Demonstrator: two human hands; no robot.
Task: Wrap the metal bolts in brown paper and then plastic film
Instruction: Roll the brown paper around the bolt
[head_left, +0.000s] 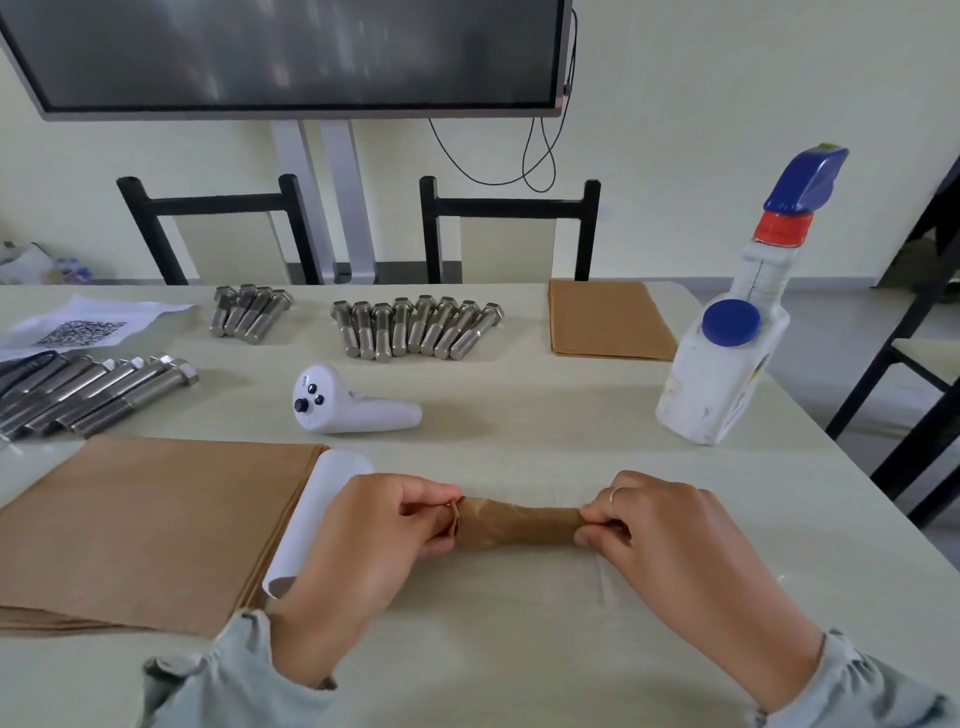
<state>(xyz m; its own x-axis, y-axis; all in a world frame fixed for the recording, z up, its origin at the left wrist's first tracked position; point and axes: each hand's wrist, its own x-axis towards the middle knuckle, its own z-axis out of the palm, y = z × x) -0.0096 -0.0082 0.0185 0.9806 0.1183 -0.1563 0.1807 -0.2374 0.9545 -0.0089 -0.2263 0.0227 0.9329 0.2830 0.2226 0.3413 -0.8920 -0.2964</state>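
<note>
Pale walls and a big dark screen (291, 52) fill the background, two black chairs behind a wide desk (545, 415) with a light cloth. Biggest thing on it from my seat: the stack of brown paper sheets (145, 525) at near left, with a roll of white film (317, 514) lying along its right edge. A smaller paper stack (608, 319) sits far right, beside a white spray bottle (727, 353). Loose bolts in three groups: a long row (415, 327) at centre back, a small bunch (249, 312) left of it, larger ones (93, 395) at far left. A white controller (353, 402) lies mid-desk.

Now the action: the brown paper bundle (517, 525) lies crosswise right in front of me, between both hands. Left hand (374, 540) pinches the crumpled left end, fingers clamped on the paper; right hand (670, 535) pinches the right end likewise. I'd judge it heavy and rigid inside, thin and tear-prone outside, so hold by the twisted ends and support the middle when lifting. Film wrap not yet started.
</note>
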